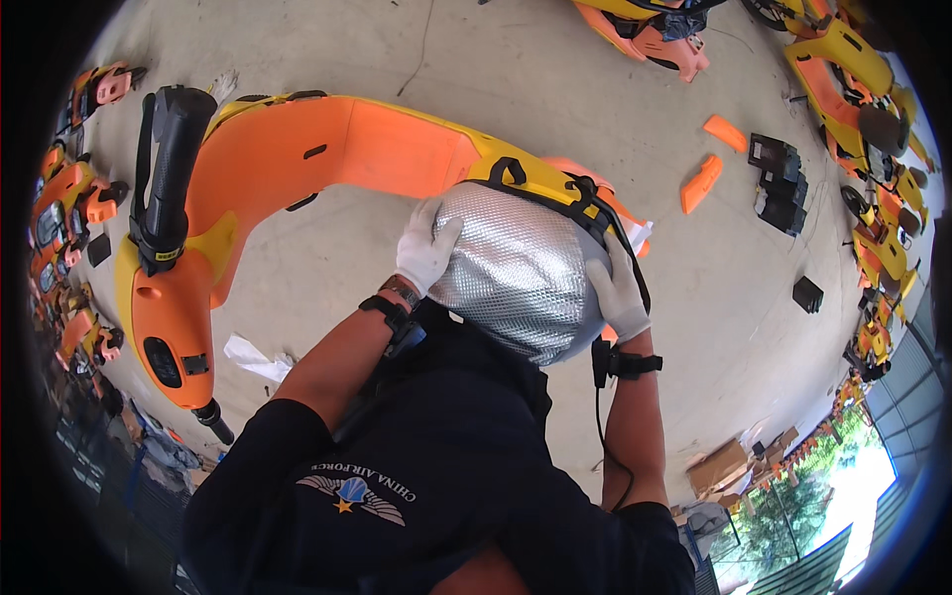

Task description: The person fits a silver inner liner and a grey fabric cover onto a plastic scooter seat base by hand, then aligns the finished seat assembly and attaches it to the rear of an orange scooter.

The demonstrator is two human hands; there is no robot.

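Note:
A silver, quilted foil seat cover (516, 263) is stretched over the seat of an orange and yellow scooter (397, 144). My left hand (426, 248), in a white glove, grips the cover's left side, with the thumb lying on the foil. On the opposite side, my right hand (619, 290), also gloved in white, holds the edge where the foil meets a grey band. Its fingers point up toward the black rear grab rail (585, 198). The undersides of both edges are hidden. The scooter's black handlebar grip (174, 164) is at the left.
Two orange panels (702, 184) and several black boxes (778, 183) lie on the concrete floor at the right. More scooters stand along the left (69, 218) and right (878, 213) sides. A white scrap (258, 357) lies near the scooter's front. Cardboard boxes (722, 468) sit at lower right.

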